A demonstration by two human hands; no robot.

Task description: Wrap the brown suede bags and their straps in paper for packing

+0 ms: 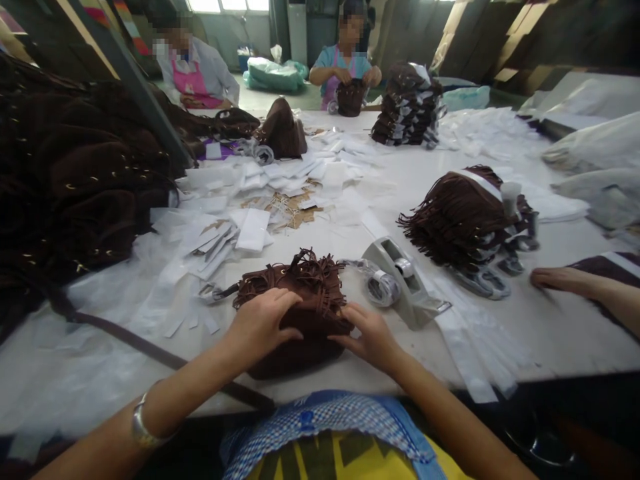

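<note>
Brown fringed bag [316, 323] sits left of the tape dispenser [416, 295]; left hand [267, 323] and right hand [369, 337] flank it, touching, thumbs spread from fingertips; the right is nearer the dispenser.

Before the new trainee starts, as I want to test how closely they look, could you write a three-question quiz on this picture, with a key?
1. Multiple choice: what do the left hand and the right hand both touch?
A) a pile of plastic sheets
B) a brown fringed bag
C) a white card

2. True or false: the tape dispenser is in the left hand.

3. Fill in: the silver bracelet is worn on the ____ wrist.

Key:
1. B
2. False; the tape dispenser stands on the table.
3. left
</note>
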